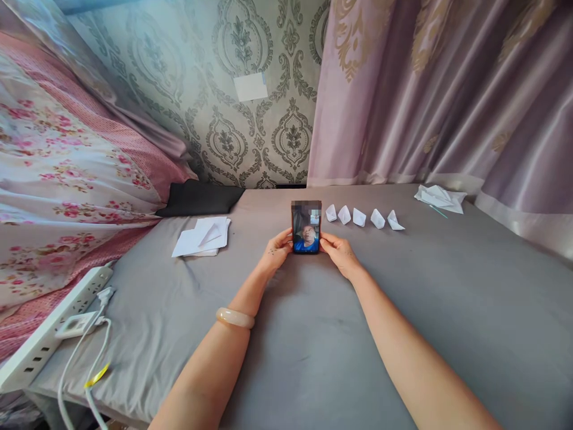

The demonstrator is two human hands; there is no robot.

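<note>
One smartphone [306, 239] is held upright over the gray cloth [313, 352] between the left hand [278, 251] and the right hand [341, 254] — each clamped on its own side edge. Whether the phone's bottom touches the cloth, I cannot tell. Its screen shows a person in a blue top. Beyond the right hand, five folded white paper boats [359, 217] form a row; farther right lie rumpled white papers [441, 198] near a thin teal stick [438, 211]. White sheets [201, 237] lie left of the phone — behind them, a folded black item [201, 198]. A pale bangle [235, 318] circles the left forearm [210, 364].
</note>
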